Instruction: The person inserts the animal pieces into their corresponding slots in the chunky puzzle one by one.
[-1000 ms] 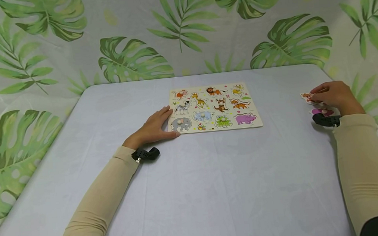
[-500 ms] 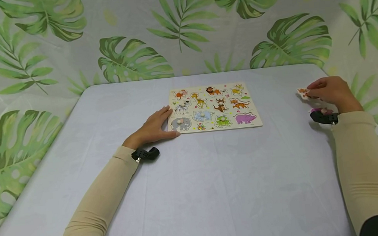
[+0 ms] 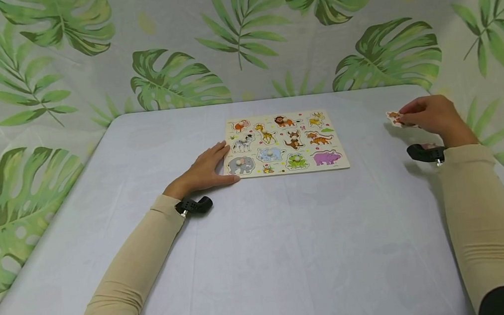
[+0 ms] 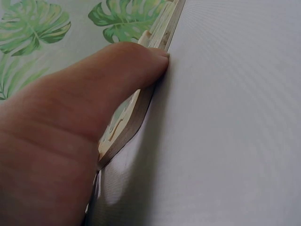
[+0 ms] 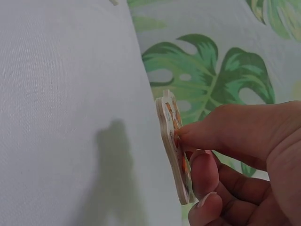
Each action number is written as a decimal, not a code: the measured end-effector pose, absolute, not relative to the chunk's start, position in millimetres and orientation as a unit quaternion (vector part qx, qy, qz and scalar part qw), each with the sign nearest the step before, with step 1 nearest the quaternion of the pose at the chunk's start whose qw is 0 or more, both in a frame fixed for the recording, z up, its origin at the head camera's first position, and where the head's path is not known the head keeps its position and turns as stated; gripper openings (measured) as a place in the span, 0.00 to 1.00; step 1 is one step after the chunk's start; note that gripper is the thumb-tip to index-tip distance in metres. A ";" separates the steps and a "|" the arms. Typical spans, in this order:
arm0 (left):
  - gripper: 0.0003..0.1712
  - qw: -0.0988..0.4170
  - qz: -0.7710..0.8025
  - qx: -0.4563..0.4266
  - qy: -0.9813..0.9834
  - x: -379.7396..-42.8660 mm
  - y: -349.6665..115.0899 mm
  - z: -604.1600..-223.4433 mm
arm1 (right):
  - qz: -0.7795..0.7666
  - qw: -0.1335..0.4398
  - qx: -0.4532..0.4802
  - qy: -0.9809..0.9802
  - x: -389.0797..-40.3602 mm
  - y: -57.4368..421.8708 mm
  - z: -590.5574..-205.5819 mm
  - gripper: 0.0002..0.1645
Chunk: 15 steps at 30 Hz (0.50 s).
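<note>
My right hand (image 3: 439, 117) pinches an orange tiger puzzle piece (image 3: 393, 118) between thumb and fingers, above the right side of the table. In the right wrist view the wooden piece (image 5: 173, 146) stands on edge, its shadow cast on the cloth. At the middle back lies a wooden animal puzzle board (image 3: 343, 162); some of its animals have knobs, while the tiger and purple hippo show none. My left hand (image 3: 203, 170) rests at the board's front left corner, fingers along the left edge. Its thumb (image 4: 122, 70) lies against the front edge in the left wrist view.
Another puzzle piece (image 3: 431, 145) lies on the table under my right wrist, mostly hidden by the black wrist camera (image 3: 424, 154). White cloth covers the table (image 3: 287, 254). A leaf-printed curtain (image 3: 259, 36) hangs behind and at both sides.
My right hand has lifted the tiger piece off the table and moved it up and to the left. My left hand and the board have stayed still.
</note>
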<state>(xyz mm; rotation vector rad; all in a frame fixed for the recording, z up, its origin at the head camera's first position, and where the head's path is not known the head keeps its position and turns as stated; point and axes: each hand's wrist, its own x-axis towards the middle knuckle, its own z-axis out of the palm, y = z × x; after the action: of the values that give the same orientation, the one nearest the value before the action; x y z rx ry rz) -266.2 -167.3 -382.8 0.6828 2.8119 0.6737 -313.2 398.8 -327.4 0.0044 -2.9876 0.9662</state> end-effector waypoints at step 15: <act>0.58 0.084 0.225 0.230 0.943 -265.8 -168.0 -383.8 | 0.309 0.006 0.006 -0.951 -310.1 386.8 -323.6 0.29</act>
<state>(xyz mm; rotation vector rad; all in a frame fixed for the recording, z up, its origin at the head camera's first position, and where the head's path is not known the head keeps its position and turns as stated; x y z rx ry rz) -265.8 -168.0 -383.8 0.6858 2.8147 0.6721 -310.1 386.8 -323.6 0.0179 -2.9766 0.9686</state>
